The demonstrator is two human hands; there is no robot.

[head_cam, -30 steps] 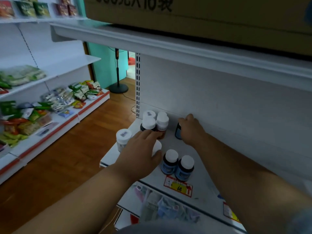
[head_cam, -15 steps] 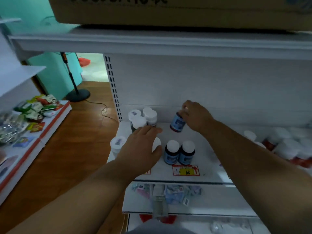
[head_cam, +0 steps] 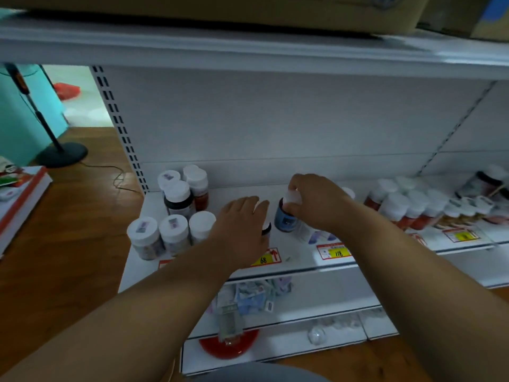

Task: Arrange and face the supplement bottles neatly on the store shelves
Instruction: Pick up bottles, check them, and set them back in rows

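Gripping a blue-labelled bottle (head_cam: pixel 286 219) by its white cap with the right hand (head_cam: pixel 314 202), mid-shelf (head_cam: pixel 297 263).
Resting the left hand (head_cam: pixel 239 227) flat over a dark bottle (head_cam: pixel 266 228) just beside; grasp hidden, cannot tell. Standing white-capped bottles (head_cam: pixel 173 230) clustered at left.

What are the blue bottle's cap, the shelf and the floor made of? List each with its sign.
Cap: likely plastic, matte white, smooth and evenly coloured.
Shelf: probably painted metal, white with a faint sheen; a slotted upright runs beside it.
Floor: wood or wood-look laminate, glossy, with brown grain and reflections.
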